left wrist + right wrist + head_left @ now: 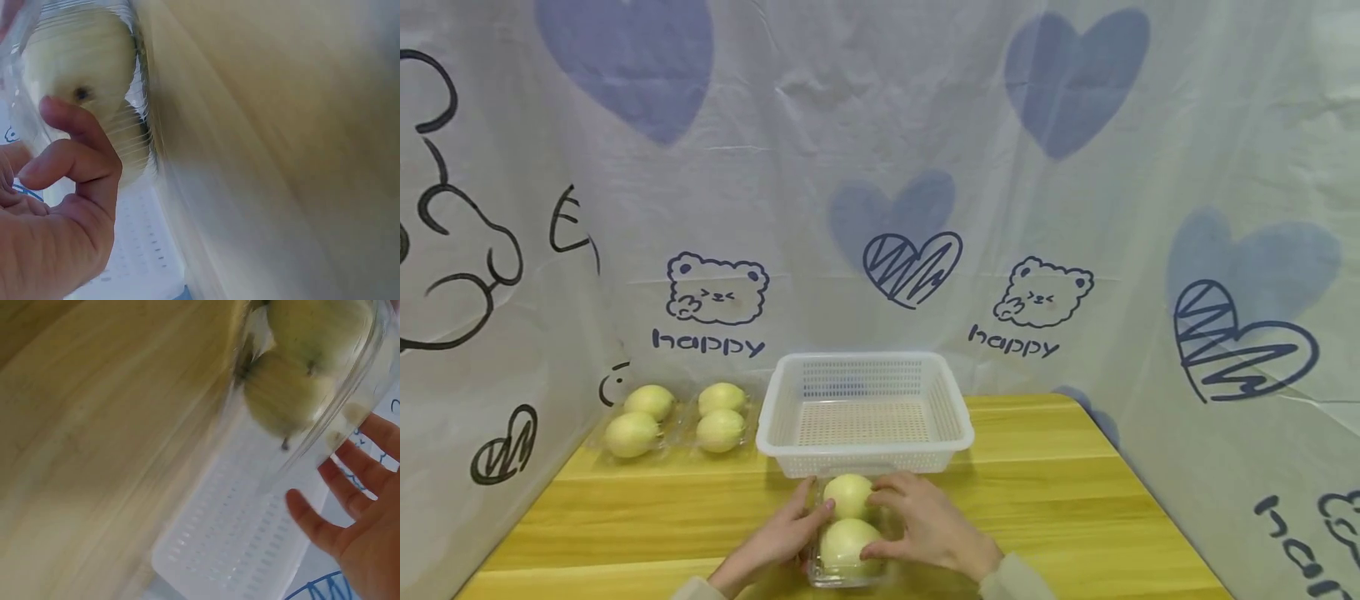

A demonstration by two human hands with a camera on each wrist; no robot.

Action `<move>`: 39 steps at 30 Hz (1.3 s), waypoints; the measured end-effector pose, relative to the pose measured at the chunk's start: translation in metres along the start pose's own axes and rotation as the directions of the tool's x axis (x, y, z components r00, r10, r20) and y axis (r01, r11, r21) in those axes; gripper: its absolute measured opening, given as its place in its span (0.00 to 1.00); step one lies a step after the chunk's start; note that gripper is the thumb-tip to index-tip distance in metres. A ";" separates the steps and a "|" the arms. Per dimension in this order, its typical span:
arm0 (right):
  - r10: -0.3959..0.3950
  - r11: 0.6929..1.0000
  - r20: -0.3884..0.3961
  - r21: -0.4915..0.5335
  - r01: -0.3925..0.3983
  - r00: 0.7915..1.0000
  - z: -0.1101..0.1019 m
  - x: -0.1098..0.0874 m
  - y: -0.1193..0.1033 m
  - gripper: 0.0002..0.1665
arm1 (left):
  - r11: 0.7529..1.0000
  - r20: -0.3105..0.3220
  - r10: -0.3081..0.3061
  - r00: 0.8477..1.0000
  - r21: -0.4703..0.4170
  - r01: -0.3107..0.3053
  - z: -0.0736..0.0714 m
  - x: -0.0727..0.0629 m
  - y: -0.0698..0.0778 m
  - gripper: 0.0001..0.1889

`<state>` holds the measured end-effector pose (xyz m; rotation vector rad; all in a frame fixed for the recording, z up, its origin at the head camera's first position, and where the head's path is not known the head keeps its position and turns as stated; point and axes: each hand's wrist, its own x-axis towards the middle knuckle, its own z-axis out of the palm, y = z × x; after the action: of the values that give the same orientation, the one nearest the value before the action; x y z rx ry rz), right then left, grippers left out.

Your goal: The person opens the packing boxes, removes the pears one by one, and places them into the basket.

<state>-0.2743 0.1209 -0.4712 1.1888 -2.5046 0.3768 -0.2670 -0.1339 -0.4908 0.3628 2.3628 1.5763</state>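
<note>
A clear plastic box (pixel 850 581) with two round, pale yellow pears (pixel 850 547) sits at the front of the table. My left hand (pixel 786 527) holds its left side, the thumb over the upper edge beside the pears; in the left wrist view, bent fingers (pixel 78 122) lie against the plastic wall. On the other side is my right hand (pixel 928 523), fingers spread and lightly bent over the right edge and the pears. Its fingertips appear right at the box's rim in the right wrist view. Just behind the box stands a white perforated plastic basket (pixel 868 451), with nothing in it.
Two more clear boxes of pears stand at the back left, one with pears (pixel 632 434) at the table's left edge, the other with pears (pixel 721 430) beside the basket. A printed curtain (pixel 880 125) hangs around the wooden table (pixel 1060 492).
</note>
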 end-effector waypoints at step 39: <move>0.171 0.958 0.408 -0.281 -0.054 0.897 -0.016 0.032 -0.053 0.51 | 0.966 0.339 0.147 0.929 -0.251 -0.061 -0.023 -0.026 -0.008 0.20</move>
<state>-0.2487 0.0720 -0.4384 1.1141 -2.8877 -0.2190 -0.2519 -0.1652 -0.4874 0.6677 1.8889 1.6546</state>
